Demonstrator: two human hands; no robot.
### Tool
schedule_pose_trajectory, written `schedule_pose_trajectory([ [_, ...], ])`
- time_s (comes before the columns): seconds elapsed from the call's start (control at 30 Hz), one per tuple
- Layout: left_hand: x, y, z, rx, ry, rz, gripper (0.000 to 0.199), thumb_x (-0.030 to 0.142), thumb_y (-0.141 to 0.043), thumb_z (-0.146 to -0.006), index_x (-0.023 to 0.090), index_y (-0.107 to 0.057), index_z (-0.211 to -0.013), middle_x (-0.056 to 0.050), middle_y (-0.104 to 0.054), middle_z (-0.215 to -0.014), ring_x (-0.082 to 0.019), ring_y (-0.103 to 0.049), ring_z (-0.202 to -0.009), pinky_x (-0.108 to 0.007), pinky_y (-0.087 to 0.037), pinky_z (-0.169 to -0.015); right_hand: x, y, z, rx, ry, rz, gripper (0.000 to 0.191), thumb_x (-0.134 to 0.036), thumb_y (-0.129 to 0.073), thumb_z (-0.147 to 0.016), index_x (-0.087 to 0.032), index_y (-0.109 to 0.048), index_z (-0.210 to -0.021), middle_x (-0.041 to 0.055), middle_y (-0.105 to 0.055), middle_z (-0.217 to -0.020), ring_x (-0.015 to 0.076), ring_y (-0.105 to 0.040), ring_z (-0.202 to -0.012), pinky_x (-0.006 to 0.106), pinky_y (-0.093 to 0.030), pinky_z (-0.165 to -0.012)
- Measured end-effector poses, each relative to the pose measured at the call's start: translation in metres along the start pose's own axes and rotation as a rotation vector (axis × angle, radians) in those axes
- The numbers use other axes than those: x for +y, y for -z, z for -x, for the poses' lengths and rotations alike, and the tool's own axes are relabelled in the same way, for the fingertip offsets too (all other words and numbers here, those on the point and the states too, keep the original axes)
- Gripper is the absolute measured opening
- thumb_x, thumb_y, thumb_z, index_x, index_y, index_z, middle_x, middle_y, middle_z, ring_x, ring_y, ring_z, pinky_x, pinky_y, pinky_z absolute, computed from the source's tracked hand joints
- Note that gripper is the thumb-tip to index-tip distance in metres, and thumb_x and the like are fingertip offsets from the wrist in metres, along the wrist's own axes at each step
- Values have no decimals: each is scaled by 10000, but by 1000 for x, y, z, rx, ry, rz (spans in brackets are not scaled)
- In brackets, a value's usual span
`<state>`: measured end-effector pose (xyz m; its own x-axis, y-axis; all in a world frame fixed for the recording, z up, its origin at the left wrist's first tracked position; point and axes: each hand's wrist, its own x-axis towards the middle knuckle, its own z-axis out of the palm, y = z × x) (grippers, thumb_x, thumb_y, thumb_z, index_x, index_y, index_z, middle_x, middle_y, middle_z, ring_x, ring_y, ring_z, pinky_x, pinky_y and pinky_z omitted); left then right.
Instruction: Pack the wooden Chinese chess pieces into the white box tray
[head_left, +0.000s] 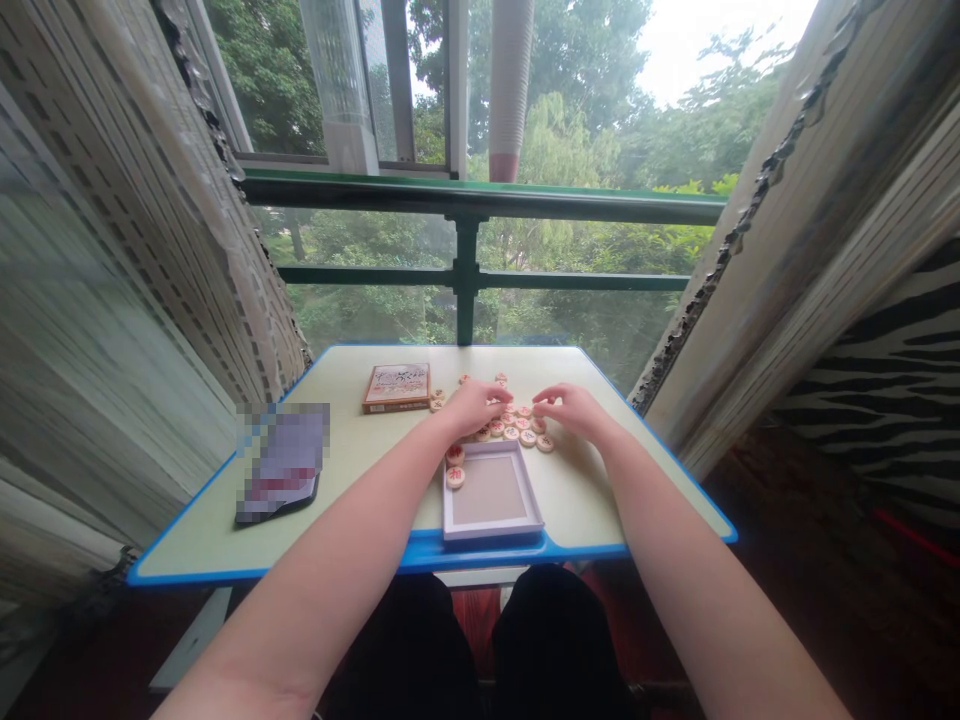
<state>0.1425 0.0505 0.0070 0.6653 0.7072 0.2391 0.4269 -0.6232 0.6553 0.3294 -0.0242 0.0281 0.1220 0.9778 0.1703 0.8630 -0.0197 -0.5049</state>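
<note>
Round Chinese chess pieces (511, 433) with red and dark characters lie in a loose cluster near the middle of the table. Over the cluster's left side reaches my left hand (478, 405), fingers bent and a little apart, with no piece visible in them. My right hand (570, 408) hovers at the right edge of the cluster, thumb and fingers parted and holding nothing. Closer to me stands a shallow open box tray (534, 500). Along its left side sit two pieces, the nearer one a red-marked piece (455, 477). Some pieces are hidden behind my left hand.
A printed box lid (397, 388) lies at the back left, with a few pieces beside it. On the left is a dark-edged flat object (281, 465), blurred out. The blue-edged table (360, 470) stands before a green railing (585, 203), between curtains (757, 240).
</note>
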Motion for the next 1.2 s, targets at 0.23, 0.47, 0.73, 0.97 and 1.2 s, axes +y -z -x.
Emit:
schedule_pose_trajectory([
  [0.23, 10, 0, 0, -17, 23, 11, 266, 241, -546, -759, 196, -681, -985, -24, -684, -1035, -168, -611, -959, -251, -444, -896, 4, 6, -1, 14, 11, -46, 211, -269, -581, -720, -174, -719, -848, 43, -655, -836, 143, -562, -742, 227, -397, -675],
  [0.47, 26, 17, -8, -74, -13, 52, 252, 293, -555, -759, 159, -672, -937, -50, -697, -932, -166, -625, -861, -250, -486, -776, 0, 19, 8, -10, 21, -94, 280, -373, -565, -727, -188, -716, -874, 19, -641, -759, 128, -510, -651, 238, -375, -623],
  [0.73, 20, 15, -22, 25, -54, 37, 227, 285, -539, -770, 163, -660, -918, -46, -687, -921, -158, -612, -839, -239, -482, -713, 7, 17, 4, 42, -4, -46, 271, -349, -552, -735, -184, -716, -874, 34, -643, -782, 131, -516, -651, 239, -381, -632],
  [0.97, 3, 11, -11, 72, -24, -68, 230, 314, -527, -782, 186, -666, -912, -41, -675, -984, -180, -598, -898, -274, -461, -821, 24, 9, -6, 130, -93, 13, 266, -261, -513, -750, -189, -699, -926, 39, -638, -820, 146, -555, -738, 242, -401, -717],
  [1.2, -7, 15, -10, 102, 120, -141, 230, 233, -499, -778, 185, -675, -917, -58, -677, -960, -199, -606, -887, -308, -464, -827, 26, 5, -6, 96, -131, 11, 264, -250, -519, -742, -182, -693, -929, 45, -639, -840, 154, -570, -779, 241, -403, -742],
])
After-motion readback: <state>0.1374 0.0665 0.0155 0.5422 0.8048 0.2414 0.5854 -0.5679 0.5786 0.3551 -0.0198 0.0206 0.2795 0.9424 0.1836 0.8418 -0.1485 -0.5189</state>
